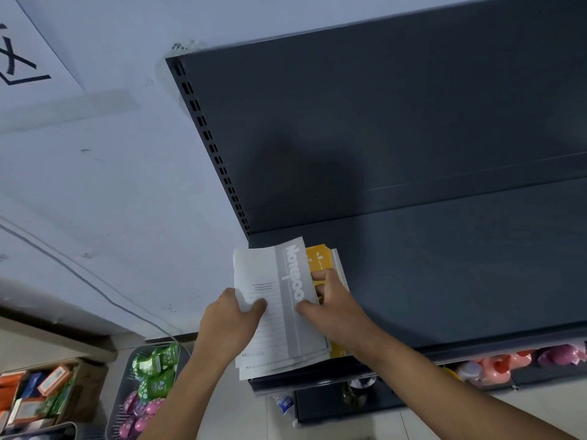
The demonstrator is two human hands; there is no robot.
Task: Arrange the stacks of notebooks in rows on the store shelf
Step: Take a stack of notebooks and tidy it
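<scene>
Here, item by item: a dark grey store shelf (444, 281) with a slotted upright at its left end, set against a pale wall (111, 185) with a thin cable running down it. At the shelf's left front corner is a stack of grey-and-white notebooks (276, 274), the top cover printed "Notebook", its near end overhanging the shelf lip. Just beside it on the right, and partly under it, lies a stack of yellow notebooks (319, 258). The left hand (232, 325) grips the grey stack's left edge, thumb on the cover. The right hand (333, 304) holds its right edge, thumb on the grey band and fingers curled between the two stacks. Below are a wire basket (125, 404) of green and pink packets, a cardboard box (93, 382) of small cartons, and pink bottles (505, 365) on a lower shelf.
</scene>
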